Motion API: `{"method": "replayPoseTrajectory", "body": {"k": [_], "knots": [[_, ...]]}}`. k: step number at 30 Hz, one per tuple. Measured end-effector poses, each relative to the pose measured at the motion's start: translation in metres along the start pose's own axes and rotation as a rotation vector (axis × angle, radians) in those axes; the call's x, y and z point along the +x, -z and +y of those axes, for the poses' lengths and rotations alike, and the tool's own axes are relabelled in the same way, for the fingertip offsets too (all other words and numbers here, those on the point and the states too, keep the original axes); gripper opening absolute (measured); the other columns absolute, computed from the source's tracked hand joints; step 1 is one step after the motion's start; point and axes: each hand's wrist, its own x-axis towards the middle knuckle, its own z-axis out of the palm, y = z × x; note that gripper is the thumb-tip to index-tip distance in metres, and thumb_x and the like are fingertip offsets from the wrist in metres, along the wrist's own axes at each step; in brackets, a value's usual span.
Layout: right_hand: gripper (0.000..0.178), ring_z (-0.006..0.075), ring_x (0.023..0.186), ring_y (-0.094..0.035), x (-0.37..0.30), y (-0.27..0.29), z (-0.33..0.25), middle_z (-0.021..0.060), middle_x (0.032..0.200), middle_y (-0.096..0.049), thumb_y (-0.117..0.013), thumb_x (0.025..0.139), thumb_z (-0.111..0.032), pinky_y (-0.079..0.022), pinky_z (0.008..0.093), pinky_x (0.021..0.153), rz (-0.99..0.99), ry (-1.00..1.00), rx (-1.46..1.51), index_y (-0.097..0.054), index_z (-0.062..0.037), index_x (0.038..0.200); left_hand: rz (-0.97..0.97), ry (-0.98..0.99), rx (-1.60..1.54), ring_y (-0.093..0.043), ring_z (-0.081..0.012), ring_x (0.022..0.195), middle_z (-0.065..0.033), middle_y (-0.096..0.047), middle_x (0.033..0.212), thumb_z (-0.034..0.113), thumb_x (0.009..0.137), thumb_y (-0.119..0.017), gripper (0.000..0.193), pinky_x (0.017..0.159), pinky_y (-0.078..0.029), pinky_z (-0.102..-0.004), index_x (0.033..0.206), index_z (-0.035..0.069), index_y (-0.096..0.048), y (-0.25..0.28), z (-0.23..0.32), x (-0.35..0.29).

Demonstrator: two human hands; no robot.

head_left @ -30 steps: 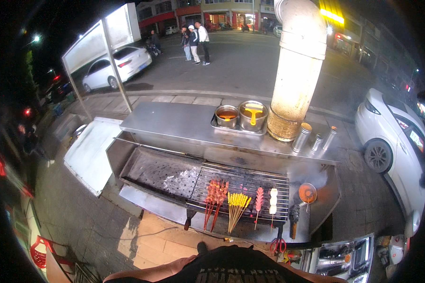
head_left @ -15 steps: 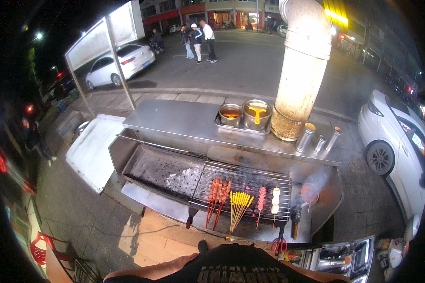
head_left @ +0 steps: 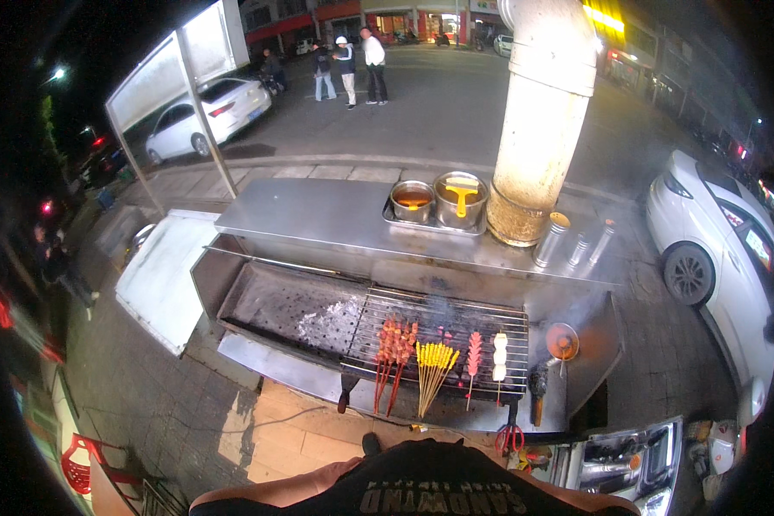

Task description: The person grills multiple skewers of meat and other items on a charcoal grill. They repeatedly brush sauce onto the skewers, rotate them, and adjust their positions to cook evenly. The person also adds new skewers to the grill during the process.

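My left forearm (head_left: 288, 488) lies low against my dark shirt; its hand end is at the shirt's edge and the fingers are hidden. Of my right arm (head_left: 580, 499) only a strip shows beside the shirt, with the hand out of sight. In front of me, skewers lie on the grill rack (head_left: 367, 331): dark meat skewers (head_left: 396, 342), a bunch of yellow skewers (head_left: 436, 355), one pink spiral-cut skewer (head_left: 474, 354) and one with white pieces (head_left: 500, 356). Neither arm reaches the grill. Red-handled scissors (head_left: 509, 439) hang at its front edge.
Two pots, one with red sauce (head_left: 413, 204) and one with a yellow-handled brush (head_left: 462, 196), stand on the steel shelf (head_left: 310, 206). Shakers (head_left: 551, 240) stand right of the chimney pipe (head_left: 542, 129). A bowl (head_left: 562, 342) and dark brush (head_left: 537, 396) are at right. White cars and people stand beyond.
My view has shifted slightly, so the grill and street sit a little differently. Smoke drifts over the grill. The skewers stay in place.
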Motion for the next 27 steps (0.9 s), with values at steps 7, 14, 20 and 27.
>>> {"method": "replayPoseTrajectory", "body": {"k": [7,14,20,27], "knots": [[0.042,0.0294,0.091,-0.063,-0.006,-0.004,0.004,0.022,0.107,-0.06,-0.055,0.088,-0.019,-0.051,0.0382,0.081,-0.011,-0.014,0.044,-0.046,-0.0038,0.127,0.0,-0.008,-0.002,-0.055,-0.0167,0.097,-0.0072,-0.06,0.108,0.038,0.093,-0.054,0.046,0.091,-0.043,-0.0317,0.123,0.004,-0.05,0.001,-0.001,-0.003],[0.04,0.0285,0.091,-0.064,-0.05,-0.031,0.009,0.0223,0.103,-0.062,-0.054,0.089,-0.02,-0.051,0.0373,0.083,-0.057,-0.128,0.309,-0.048,-0.0034,0.125,0.076,0.13,-0.298,-0.055,-0.0165,0.097,-0.0071,-0.059,0.108,0.039,0.093,-0.054,0.047,0.091,-0.043,-0.0315,0.123,0.004,-0.049,-0.008,-0.007,-0.03],[0.046,0.0349,0.089,-0.063,-0.059,-0.046,0.036,0.0218,0.103,-0.062,-0.06,0.08,-0.025,-0.052,0.0418,0.079,0.005,0.157,-0.091,-0.05,-0.0026,0.119,0.106,-0.013,0.149,-0.058,-0.0258,0.104,-0.0144,-0.058,0.109,0.028,0.086,-0.059,0.048,0.092,-0.043,-0.0327,0.126,0.004,-0.045,-0.003,0.019,-0.042],[0.051,0.0384,0.089,-0.062,-0.048,-0.045,0.051,0.0199,0.108,-0.059,-0.063,0.074,-0.024,-0.051,0.0444,0.077,-0.007,0.314,-0.241,-0.049,-0.0016,0.118,0.021,-0.163,0.25,-0.057,-0.0331,0.107,-0.0168,-0.05,0.123,0.028,0.083,-0.062,0.058,0.093,-0.045,-0.0369,0.131,0.005,-0.041,0.003,0.03,-0.034]]}}
